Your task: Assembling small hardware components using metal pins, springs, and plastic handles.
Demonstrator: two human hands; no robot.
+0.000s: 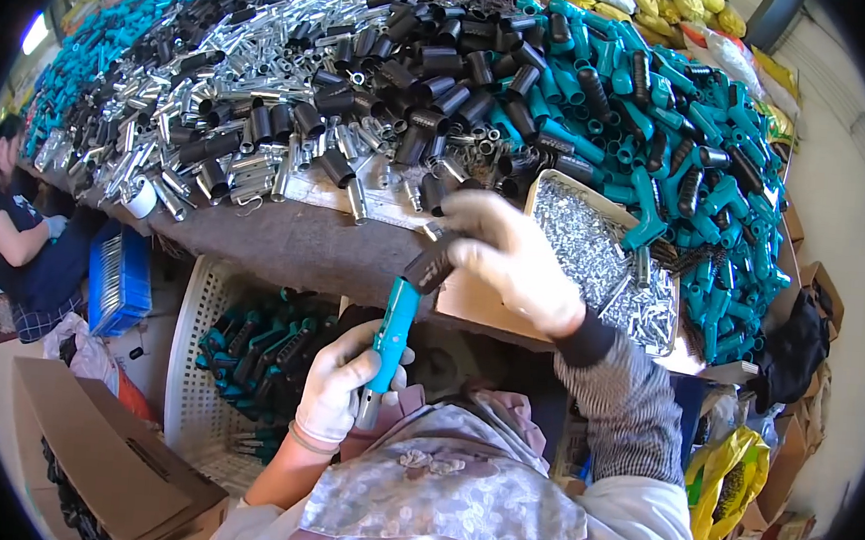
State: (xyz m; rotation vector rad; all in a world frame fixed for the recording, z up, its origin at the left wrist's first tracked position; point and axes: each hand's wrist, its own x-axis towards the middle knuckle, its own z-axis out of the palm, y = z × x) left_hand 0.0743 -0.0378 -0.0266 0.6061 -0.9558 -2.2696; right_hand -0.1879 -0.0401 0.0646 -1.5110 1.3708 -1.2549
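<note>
My left hand [340, 379], in a white glove, is closed around a teal tool housing [395, 330] held slanting upward in front of my apron. A bare metal end [369, 409] sticks out below that grip. A black ribbed sleeve [429, 264] sits at the housing's upper end, with a bit of metal [433, 231] showing above it. Beside the sleeve is my right hand [513, 261], also gloved. Its fingers are smeared by motion, so whether they grip the sleeve cannot be made out. Just right of it lies a tray [536, 199] of small metal parts.
Heaped on the table are silvery metal parts [255, 77], black sleeves [435, 95] and teal housings [648, 200]. Below its edge stands a white perforated basket [189, 353] of teal-and-black tools. A cardboard box [104, 448] is at lower left. A person [15, 211] sits at far left near a blue crate [119, 283].
</note>
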